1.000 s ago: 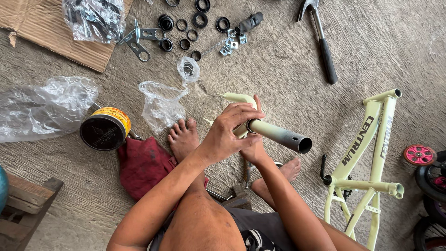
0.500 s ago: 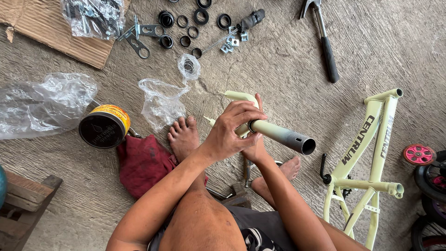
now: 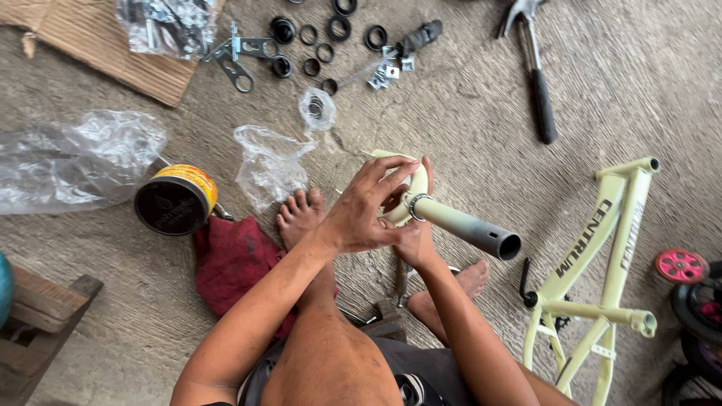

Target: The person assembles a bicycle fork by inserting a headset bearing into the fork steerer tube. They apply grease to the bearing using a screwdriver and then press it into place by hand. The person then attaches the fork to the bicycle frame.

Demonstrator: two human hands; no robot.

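I sit on a concrete floor holding a pale yellow bicycle fork (image 3: 466, 228) above my bare feet. Its grey-tipped steerer tube points right. A thin metal ring (image 3: 416, 204) sits around the tube's base at the crown. My left hand (image 3: 361, 214) lies over the crown from above, fingers stretched across it and thumb by the ring. My right hand (image 3: 412, 244) grips the fork from underneath, mostly hidden by the left hand.
A pale yellow bicycle frame (image 3: 602, 248) lies at right beside a pink wheel (image 3: 681, 265). At the top lie a hammer (image 3: 540, 90), black rings (image 3: 323, 37) and brackets. A grease tin (image 3: 174, 199), red cloth (image 3: 233, 259), plastic bags (image 3: 71, 162), cardboard (image 3: 98, 53) and a wooden stool (image 3: 37, 323) are at left.
My left fingers have spread over the crown, and the metal ring now shows at the tube's base. The fork has barely shifted.
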